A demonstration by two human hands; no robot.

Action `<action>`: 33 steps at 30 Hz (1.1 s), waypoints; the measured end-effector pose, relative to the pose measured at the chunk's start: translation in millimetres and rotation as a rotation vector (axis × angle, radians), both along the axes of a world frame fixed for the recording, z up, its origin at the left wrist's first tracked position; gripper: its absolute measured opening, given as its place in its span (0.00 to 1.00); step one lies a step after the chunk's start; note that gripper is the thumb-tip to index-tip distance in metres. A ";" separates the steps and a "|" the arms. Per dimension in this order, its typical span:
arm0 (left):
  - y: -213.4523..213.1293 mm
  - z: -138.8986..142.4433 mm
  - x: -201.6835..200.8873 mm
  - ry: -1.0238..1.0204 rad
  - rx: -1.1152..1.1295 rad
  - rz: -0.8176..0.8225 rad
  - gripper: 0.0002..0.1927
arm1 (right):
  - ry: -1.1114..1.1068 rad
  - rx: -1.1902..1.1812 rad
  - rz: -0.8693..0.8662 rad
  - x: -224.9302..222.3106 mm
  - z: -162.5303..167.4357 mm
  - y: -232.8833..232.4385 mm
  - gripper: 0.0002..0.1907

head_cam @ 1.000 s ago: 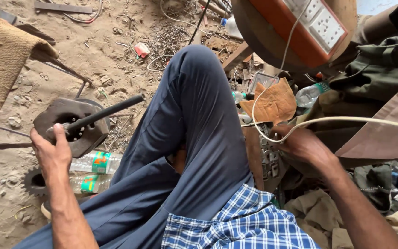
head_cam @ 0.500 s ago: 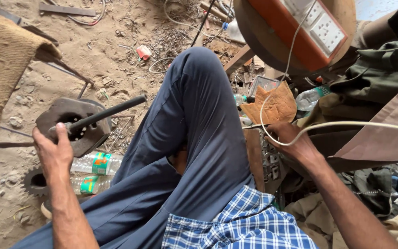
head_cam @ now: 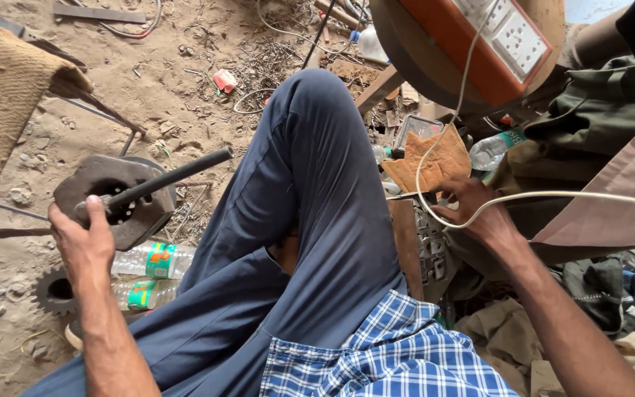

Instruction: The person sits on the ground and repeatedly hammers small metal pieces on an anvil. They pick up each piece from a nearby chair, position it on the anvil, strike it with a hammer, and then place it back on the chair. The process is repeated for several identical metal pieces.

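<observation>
Scene: A person sits on a sandy workshop floor [head_cam: 185, 110] strewn with wire and scrap, one knee in dark blue trousers [head_cam: 317, 191] raised at centre frame, a blue checked shirt [head_cam: 384, 360] at the bottom edge.

Left hand: The left hand [head_cam: 82, 239], at lower left, is closed round the near end of a black metal rod [head_cam: 163, 180], thumb laid along it.

Rod: It runs up and to the right from that grip, its far end free over the sand beside the knee; its near end lies across a heavy grey metal casting [head_cam: 115, 195] with a round hole, resting on the floor.

Right hand: The right hand [head_cam: 479, 209], right of centre, has its fingers curled round a white cable [head_cam: 582, 197] that loops up to an orange socket board [head_cam: 479, 44] at the top of the frame. It touches a torn piece of brown card [head_cam: 435, 162].

What changed: Over the last second the left hand has slid slightly down-frame along the rod, while rod and casting kept their places. The right hand has hardly shifted on the cable.

What it means: Judged from this, the left hand is resettling its hold, not yet moving the rod.

Nearby: Two clear plastic bottles [head_cam: 148, 276] lie just below the casting, a toothed gear [head_cam: 53, 290] beside them, burlap [head_cam: 1, 103] at upper left.
</observation>
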State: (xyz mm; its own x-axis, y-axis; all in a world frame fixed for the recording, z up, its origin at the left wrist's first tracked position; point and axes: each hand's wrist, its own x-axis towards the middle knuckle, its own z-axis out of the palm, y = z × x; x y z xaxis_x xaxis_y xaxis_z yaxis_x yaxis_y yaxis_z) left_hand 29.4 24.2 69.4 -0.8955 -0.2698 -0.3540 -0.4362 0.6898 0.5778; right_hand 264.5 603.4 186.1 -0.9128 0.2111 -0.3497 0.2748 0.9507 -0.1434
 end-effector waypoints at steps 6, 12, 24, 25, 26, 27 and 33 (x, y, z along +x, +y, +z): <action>-4.3 -5.9 -1.3 0.072 0.011 -0.032 0.44 | -0.069 0.074 -0.052 -8.5 -2.1 -10.8 0.17; -3.9 -5.6 -1.0 0.082 0.026 -0.015 0.44 | -0.088 -0.090 -0.089 -2.3 -21.6 10.0 0.15; -6.8 -10.4 -2.6 0.122 0.020 -0.035 0.44 | -0.103 0.050 -0.155 -3.3 -18.4 -1.6 0.16; -7.3 -11.0 -2.6 0.115 0.021 -0.034 0.44 | -0.129 0.114 -0.148 -4.6 -18.4 -7.5 0.17; -7.6 -11.2 -2.6 0.110 0.022 -0.032 0.44 | -0.098 0.152 -0.127 -5.5 -18.5 -13.7 0.16; -7.6 -11.0 -3.5 0.108 0.024 -0.030 0.45 | -0.063 0.190 -0.107 -5.3 -18.2 -20.2 0.15; -5.6 -5.7 -1.6 0.058 0.018 -0.019 0.46 | 0.082 0.180 -0.016 -4.9 -8.2 -40.2 0.13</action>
